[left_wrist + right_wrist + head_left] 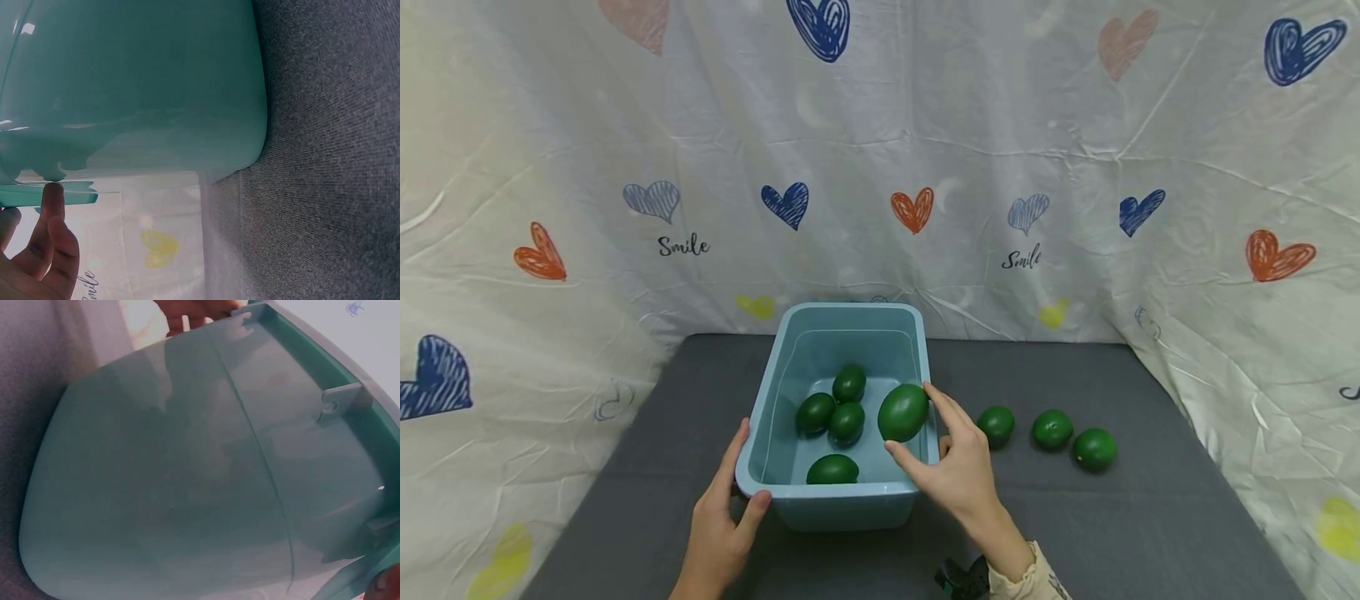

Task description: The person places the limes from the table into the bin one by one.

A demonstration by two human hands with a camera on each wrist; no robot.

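A light-blue plastic bin (850, 492) stands on the dark cloth, with several green limes (847, 423) lying on its floor. Over its right side, my right hand (958, 467) pinches another lime (903, 412) between thumb and fingers, above the floor of the bin. My left hand (718, 521) holds the bin's near left corner, the thumb at the front and a finger along the left rim. In the left wrist view, fingertips (54, 194) touch the bin's outer wall under the rim. The right wrist view shows mostly the bin's outer wall (162, 487); the held lime is hidden there.
To the right of the bin, three limes lie on the dark cloth (1150, 525): one lime (997, 427) near the right hand, a middle lime (1052, 430) and an outer lime (1094, 450). A white curtain (865, 158) with printed hearts hangs behind.
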